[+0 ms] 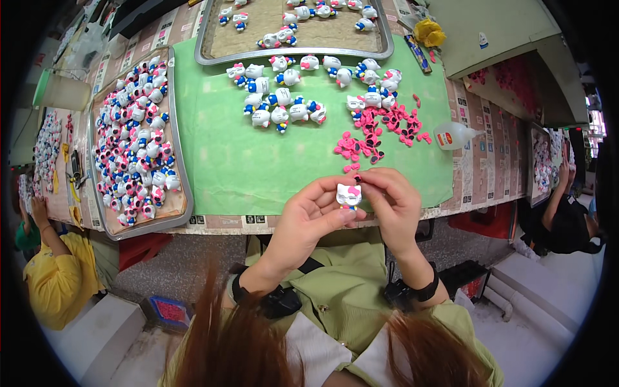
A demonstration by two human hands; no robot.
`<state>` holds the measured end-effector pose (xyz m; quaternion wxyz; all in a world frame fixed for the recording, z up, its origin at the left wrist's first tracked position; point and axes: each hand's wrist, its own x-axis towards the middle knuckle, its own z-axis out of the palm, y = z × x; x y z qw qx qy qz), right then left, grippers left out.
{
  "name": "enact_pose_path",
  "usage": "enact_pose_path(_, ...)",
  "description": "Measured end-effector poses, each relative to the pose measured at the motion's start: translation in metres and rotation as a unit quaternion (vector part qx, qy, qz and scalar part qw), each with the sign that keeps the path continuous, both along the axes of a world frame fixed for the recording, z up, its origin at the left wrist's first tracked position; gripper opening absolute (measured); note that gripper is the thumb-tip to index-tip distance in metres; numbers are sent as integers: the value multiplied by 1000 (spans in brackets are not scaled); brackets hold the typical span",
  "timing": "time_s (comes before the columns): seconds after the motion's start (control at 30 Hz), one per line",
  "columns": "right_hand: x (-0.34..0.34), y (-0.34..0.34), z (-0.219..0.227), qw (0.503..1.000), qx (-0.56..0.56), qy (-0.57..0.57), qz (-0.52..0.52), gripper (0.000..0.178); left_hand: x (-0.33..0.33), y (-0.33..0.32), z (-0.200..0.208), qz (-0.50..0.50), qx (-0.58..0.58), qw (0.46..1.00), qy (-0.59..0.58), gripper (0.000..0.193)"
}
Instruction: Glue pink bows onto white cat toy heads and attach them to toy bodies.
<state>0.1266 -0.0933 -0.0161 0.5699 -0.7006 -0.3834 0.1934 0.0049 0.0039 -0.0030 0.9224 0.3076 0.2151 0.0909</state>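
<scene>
Just past the table's near edge, my left hand (308, 209) is closed round a small cat figurine (349, 193). Its head is white with a pink bow, and a little blue and yellow shows below. My right hand (394, 201) is beside it, thumb and forefinger pinched together by the top of the head. Between those fingertips a small pink and black piece (358, 177) partly shows. Beyond my hands lies a loose pile of similar pink pieces with dark faces (371, 132). Several white and blue cat figurines (279, 97) lie on the green mat (225, 168).
A metal tray (187, 200) crowded with figurines stands at the left. Another tray (293, 53) with figurines is at the back. A clear squeeze bottle (454, 136) lies to the right, near a yellow flower (429, 32). People work at both sides, one in a yellow top (61, 277).
</scene>
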Motion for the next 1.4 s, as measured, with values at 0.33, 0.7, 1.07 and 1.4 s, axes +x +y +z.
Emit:
enact_pose_path(0.33,-4,2,0,981,-27,-183,-50,28,3,0,-1,31,44,998,44,38)
enact_pose_path(0.7,3,4,21,942,17,-324,85,26,3,-4,-1,49,173,980,86,37)
enact_pose_path(1.07,-1,-2,22,961,-11,-261,92,38,-1,0,5,55,127,989,50,35)
enact_pose_path(1.4,-8,-3,29,993,3,104,53,24,-3,4,8,68,208,976,16,27)
